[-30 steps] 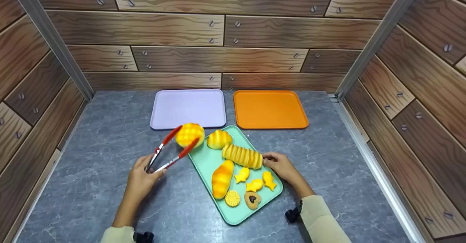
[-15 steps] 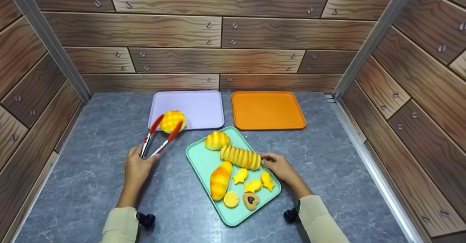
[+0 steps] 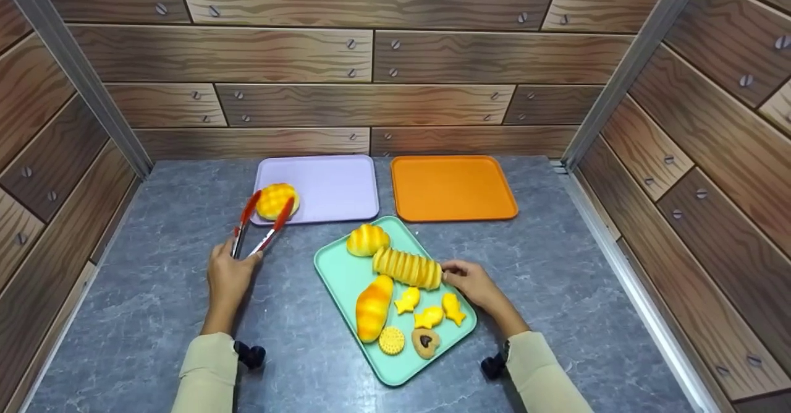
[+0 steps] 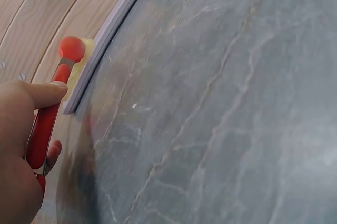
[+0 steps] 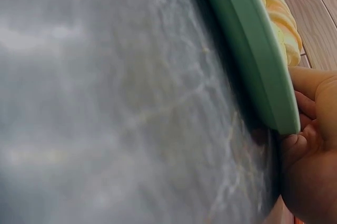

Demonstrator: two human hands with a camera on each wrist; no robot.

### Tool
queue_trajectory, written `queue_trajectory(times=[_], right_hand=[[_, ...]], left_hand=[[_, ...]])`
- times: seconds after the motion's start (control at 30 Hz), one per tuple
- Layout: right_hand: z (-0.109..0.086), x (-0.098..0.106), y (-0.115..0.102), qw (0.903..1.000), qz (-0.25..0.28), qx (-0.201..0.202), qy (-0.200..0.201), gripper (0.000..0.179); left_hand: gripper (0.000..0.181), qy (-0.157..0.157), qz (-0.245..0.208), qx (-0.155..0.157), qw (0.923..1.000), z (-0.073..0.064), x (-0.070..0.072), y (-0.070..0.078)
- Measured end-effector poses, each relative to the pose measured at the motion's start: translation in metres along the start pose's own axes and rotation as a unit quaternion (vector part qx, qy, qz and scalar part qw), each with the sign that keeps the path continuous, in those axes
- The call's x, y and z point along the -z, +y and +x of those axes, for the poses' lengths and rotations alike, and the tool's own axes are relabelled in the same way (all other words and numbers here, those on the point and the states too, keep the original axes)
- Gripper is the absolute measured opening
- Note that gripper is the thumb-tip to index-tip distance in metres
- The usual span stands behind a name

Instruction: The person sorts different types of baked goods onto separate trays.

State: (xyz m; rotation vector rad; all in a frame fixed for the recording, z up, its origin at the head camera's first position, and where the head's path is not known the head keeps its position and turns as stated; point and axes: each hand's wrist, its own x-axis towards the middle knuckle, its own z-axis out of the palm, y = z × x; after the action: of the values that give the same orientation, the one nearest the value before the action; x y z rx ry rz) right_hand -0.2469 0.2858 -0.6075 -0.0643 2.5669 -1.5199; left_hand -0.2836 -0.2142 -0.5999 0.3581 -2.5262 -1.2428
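Observation:
My left hand point(image 3: 230, 277) grips a pair of red-and-silver tongs point(image 3: 269, 235), their handles also visible in the left wrist view. The tong tips lie on either side of a round yellow bun point(image 3: 277, 199) with a checked top. This bun is at the left end of the lilac tray point(image 3: 337, 184); whether it bears on the tray cannot be told. My right hand point(image 3: 474, 284) holds the right rim of the green tray point(image 3: 334, 271), beside a ridged long loaf point(image 3: 408, 268). In the right wrist view, fingers meet the green rim point(image 5: 287, 113).
The tilted green tray also carries a small roll point(image 3: 368, 240), a long bread point(image 3: 374, 309), several fish-shaped pieces point(image 3: 429, 317), a round biscuit point(image 3: 392, 341) and a heart cookie point(image 3: 426, 343). An orange tray point(image 3: 454, 188) lies at the back right. Wood-patterned walls point(image 3: 296, 104) enclose the table.
My left hand has carried the bun in the tongs leftward and away from me, from beside the green tray to the lilac tray's left end. The right hand stays at the rim.

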Motion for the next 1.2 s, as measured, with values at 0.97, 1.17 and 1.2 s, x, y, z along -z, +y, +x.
queue_trajectory(times=[0.97,1.17,1.2], right_hand=[[0.0,-0.002,0.0,1.0,0.002,0.005,-0.003,0.029],[0.001,-0.001,0.001,0.9998,-0.019,0.005,0.005,0.027],[0.0,-0.001,0.001,0.9998,-0.02,0.007,0.005,0.027]], left_hand=[[0.08,0.005,-0.032,-0.05,0.9982,-0.031,0.006,0.011],[0.078,-0.006,-0.033,-0.063,0.9975,-0.05,0.004,0.014],[0.077,-0.011,-0.036,-0.063,0.9973,-0.053,0.004,0.015]])
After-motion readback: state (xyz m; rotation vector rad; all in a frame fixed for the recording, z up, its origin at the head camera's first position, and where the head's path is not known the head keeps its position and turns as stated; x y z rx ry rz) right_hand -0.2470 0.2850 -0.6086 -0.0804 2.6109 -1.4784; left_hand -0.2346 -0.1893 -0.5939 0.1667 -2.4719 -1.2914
